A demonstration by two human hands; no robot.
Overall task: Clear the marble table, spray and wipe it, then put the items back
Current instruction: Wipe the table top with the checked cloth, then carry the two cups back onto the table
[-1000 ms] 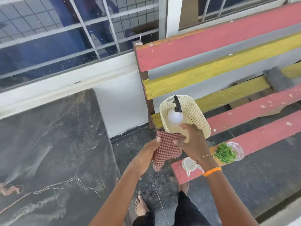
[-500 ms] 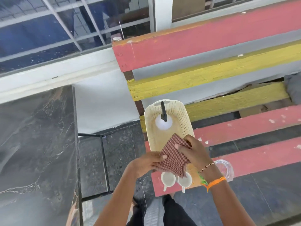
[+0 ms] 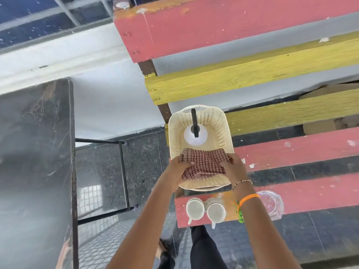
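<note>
At far left the dark marble surface [image 3: 35, 152] runs down the frame edge, its black metal frame [image 3: 122, 171] showing beside it over the tiled floor [image 3: 147, 162].

The left hand [image 3: 179, 168] grips the left edge of the checked cloth [image 3: 204, 164], fingers [image 3: 187, 163] curled over the fabric. The cloth lies bunched inside the near end of the cream basket [image 3: 223, 129], which sits on the bench [image 3: 291, 148] slats. At the far end of the basket stands the spray bottle [image 3: 195, 134], seen from above: a white body with a black nozzle.

The right hand [image 3: 233, 167] holds the cloth's right edge, its fingers [image 3: 226, 164] likewise bent down onto the fabric, with the thumb side near the basket wall. Beaded and orange bands circle that wrist.

Just below the basket, on the nearest red slat, two white cups [image 3: 195, 208] stand side by side, touching or nearly so. Right of them, past the right forearm, a clear glass jar [image 3: 272, 202] rests on the same slat.
</note>
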